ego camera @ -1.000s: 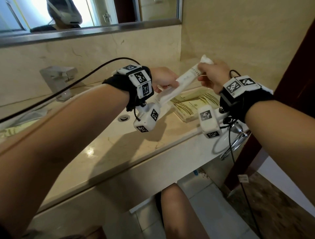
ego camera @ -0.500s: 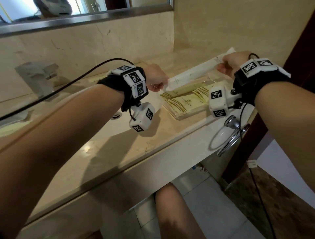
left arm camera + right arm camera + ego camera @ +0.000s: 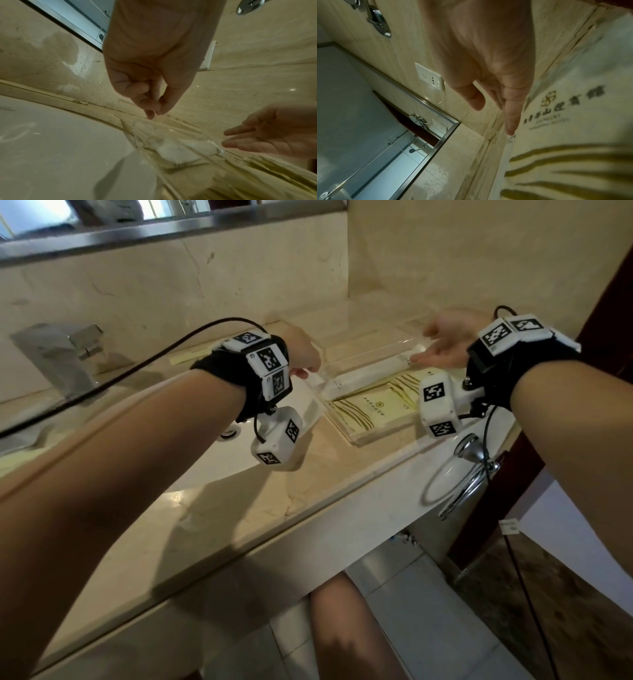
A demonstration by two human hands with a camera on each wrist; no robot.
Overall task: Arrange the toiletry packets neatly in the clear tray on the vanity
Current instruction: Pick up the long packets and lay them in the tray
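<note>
A clear tray (image 3: 354, 440) stands at the vanity's right end. In it a long white packet (image 3: 370, 374) lies lengthwise behind the yellow striped packets (image 3: 373, 409). My left hand (image 3: 305, 371) hovers over the tray's left end, its fingers curled against the thumb with nothing between them (image 3: 154, 112). At the white packet's right end my right hand (image 3: 423, 345) is spread open, its straight fingertips (image 3: 510, 131) close to that end. The white packet (image 3: 185, 150) lies free of both hands.
A sink basin (image 3: 219, 460) and a faucet (image 3: 58, 354) lie to the left of the tray. A chrome towel ring (image 3: 455, 484) hangs below the counter's right front edge. Walls close in behind and to the right, with a socket (image 3: 429, 77).
Both hands lowered the white packet from the air into the tray and let go of it. The right hand's fingers straightened out.
</note>
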